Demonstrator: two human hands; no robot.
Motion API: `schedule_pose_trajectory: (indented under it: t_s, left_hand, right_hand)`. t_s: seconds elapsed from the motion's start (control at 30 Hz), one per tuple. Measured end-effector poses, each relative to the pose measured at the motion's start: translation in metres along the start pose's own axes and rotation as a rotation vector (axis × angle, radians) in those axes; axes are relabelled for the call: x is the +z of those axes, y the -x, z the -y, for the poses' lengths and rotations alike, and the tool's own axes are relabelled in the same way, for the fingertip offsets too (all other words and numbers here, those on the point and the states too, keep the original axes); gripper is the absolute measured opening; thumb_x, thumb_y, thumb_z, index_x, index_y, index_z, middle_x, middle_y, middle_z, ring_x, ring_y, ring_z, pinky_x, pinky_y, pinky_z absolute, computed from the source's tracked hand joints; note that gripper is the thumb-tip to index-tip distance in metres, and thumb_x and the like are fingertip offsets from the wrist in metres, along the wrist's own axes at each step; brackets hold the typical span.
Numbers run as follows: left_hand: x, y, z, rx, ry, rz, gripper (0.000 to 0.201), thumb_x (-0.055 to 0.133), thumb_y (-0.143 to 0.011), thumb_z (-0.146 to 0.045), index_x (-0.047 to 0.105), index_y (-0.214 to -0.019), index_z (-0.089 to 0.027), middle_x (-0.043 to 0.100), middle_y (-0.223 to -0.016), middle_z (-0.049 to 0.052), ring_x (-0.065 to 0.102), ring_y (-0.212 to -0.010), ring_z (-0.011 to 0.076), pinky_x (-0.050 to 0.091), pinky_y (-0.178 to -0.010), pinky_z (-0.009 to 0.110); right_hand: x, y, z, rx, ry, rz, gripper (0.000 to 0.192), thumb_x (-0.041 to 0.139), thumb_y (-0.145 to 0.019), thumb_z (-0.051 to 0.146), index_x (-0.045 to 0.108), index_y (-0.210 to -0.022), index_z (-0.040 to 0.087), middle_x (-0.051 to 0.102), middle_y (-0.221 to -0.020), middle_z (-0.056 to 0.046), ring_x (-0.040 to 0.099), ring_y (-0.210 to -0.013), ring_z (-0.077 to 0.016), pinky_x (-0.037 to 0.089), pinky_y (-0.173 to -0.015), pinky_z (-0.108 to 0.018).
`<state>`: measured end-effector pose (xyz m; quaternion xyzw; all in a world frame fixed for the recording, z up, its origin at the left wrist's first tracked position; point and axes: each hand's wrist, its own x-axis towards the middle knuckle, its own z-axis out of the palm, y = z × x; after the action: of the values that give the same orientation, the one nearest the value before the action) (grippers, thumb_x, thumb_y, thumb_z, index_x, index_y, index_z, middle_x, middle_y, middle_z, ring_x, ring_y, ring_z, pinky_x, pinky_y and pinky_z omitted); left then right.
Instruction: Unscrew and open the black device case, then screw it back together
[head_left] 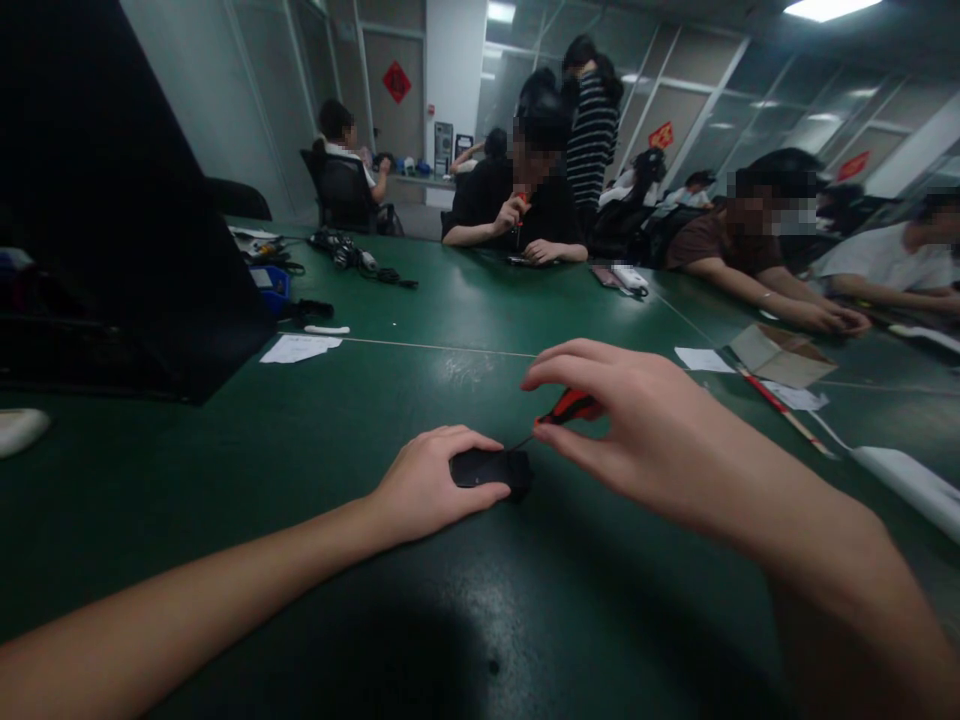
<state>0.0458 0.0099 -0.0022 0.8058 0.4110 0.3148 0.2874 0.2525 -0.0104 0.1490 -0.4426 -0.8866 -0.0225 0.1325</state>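
My left hand (431,480) grips a small black oblong device (480,468) on the green table, thumb along its near side and fingers along the far side. What kind of device it is cannot be made out. In my right hand (607,415) is a screwdriver with a red and black handle (571,406), held between thumb and fingers. Its thin shaft slants down to the left, and the tip meets or nearly meets the top of the black device; actual contact is too small to tell.
A dark panel (112,200) rises at the left. Beyond my hands lie paper sheets (300,347), a bundle of black cables (349,250) and a blue tray (271,288). An open cardboard box (780,352) stands at the right. Across the table a person (517,190) holds a red-handled tool.
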Motion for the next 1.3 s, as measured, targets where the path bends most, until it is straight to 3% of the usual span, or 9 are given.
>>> schedule_pose_trajectory:
  t_s: [0.07,0.23,0.4,0.53,0.67,0.8,0.97,1.17,1.3]
  left_hand:
    - [-0.0003,-0.0004,-0.0005,-0.005,0.000,-0.003,0.037,0.078,-0.080,-0.041,0.072,-0.114,-0.026,0.074,-0.110,0.001,0.067,-0.103,0.0237,0.049,-0.093,0.038]
    - [0.0000,-0.0005,-0.0010,0.002,-0.006,-0.010,0.037,0.078,-0.080,-0.041,0.072,-0.113,-0.026,0.074,-0.109,0.001,0.067,-0.102,0.0240,0.050,-0.092,0.038]
    - [0.0010,0.0001,0.0005,0.014,-0.014,-0.012,0.036,0.077,-0.081,-0.041,0.072,-0.113,-0.027,0.074,-0.108,0.001,0.067,-0.102,0.0239,0.050,-0.092,0.038]
    - [0.0007,-0.0001,0.0016,0.023,-0.014,-0.010,0.037,0.077,-0.081,-0.042,0.072,-0.115,-0.027,0.074,-0.111,0.002,0.067,-0.104,0.0240,0.049,-0.094,0.038]
    - [0.0004,-0.0001,0.0015,0.021,-0.019,-0.009,0.037,0.077,-0.082,-0.042,0.072,-0.115,-0.027,0.074,-0.109,0.002,0.067,-0.103,0.0239,0.050,-0.093,0.037]
    - [0.0004,0.0005,0.0009,0.030,-0.024,-0.011,0.038,0.077,-0.082,-0.043,0.072,-0.115,-0.026,0.074,-0.110,0.002,0.067,-0.103,0.0243,0.049,-0.094,0.037]
    - [0.0006,0.0008,0.0009,0.028,-0.012,-0.018,0.039,0.077,-0.082,-0.042,0.072,-0.116,-0.025,0.074,-0.111,0.003,0.067,-0.103,0.0246,0.050,-0.092,0.038]
    - [-0.0003,0.0005,-0.0001,0.029,-0.010,-0.020,0.039,0.078,-0.082,-0.042,0.072,-0.116,-0.025,0.073,-0.108,0.003,0.067,-0.101,0.0242,0.050,-0.090,0.037]
    - [0.0002,0.0014,0.0006,0.041,-0.019,-0.021,0.039,0.078,-0.082,-0.042,0.071,-0.116,-0.024,0.073,-0.109,0.003,0.066,-0.101,0.0240,0.049,-0.091,0.037]
  right_hand:
    - [0.0013,-0.0014,0.0013,0.075,0.045,-0.028,0.019,0.064,-0.091,0.026,0.071,-0.107,0.020,0.072,-0.100,-0.008,0.069,-0.089,-0.0270,0.053,-0.077,-0.039]
    - [0.0025,-0.0009,0.0029,-0.066,-0.105,-0.025,0.043,0.067,-0.080,0.008,0.065,-0.120,0.025,0.063,-0.131,-0.006,0.066,-0.108,-0.0223,0.051,-0.090,-0.032]
    - [0.0021,0.0010,0.0042,0.070,-0.032,-0.011,0.012,0.068,-0.086,0.017,0.068,-0.097,0.020,0.071,-0.088,-0.004,0.068,-0.081,-0.0213,0.050,-0.071,-0.030]
    - [0.0027,0.0001,0.0024,-0.035,-0.038,0.021,0.032,0.067,-0.077,0.004,0.068,-0.104,0.021,0.067,-0.118,-0.008,0.067,-0.100,-0.0231,0.049,-0.081,-0.030]
    - [0.0027,-0.0006,0.0003,0.078,0.068,0.001,0.007,0.067,-0.087,0.020,0.070,-0.093,0.020,0.070,-0.087,-0.006,0.066,-0.079,-0.0232,0.046,-0.069,-0.032]
    - [-0.0007,0.0031,0.0021,-0.050,-0.049,0.026,0.040,0.063,-0.080,0.004,0.065,-0.115,0.024,0.070,-0.107,-0.004,0.067,-0.095,-0.0211,0.048,-0.079,-0.030]
    - [0.0002,0.0031,0.0047,0.057,0.017,0.014,0.016,0.067,-0.088,0.021,0.067,-0.103,0.019,0.074,-0.090,-0.006,0.070,-0.083,-0.0241,0.050,-0.070,-0.032]
    - [0.0052,0.0018,0.0036,-0.050,-0.218,0.000,0.050,0.061,-0.087,0.011,0.053,-0.135,0.024,0.072,-0.120,-0.006,0.071,-0.099,-0.0203,0.054,-0.084,-0.031]
    - [0.0037,-0.0014,0.0063,-0.021,-0.181,-0.033,0.024,0.066,-0.089,0.019,0.065,-0.112,0.022,0.076,-0.102,-0.003,0.072,-0.090,-0.0199,0.053,-0.077,-0.029]
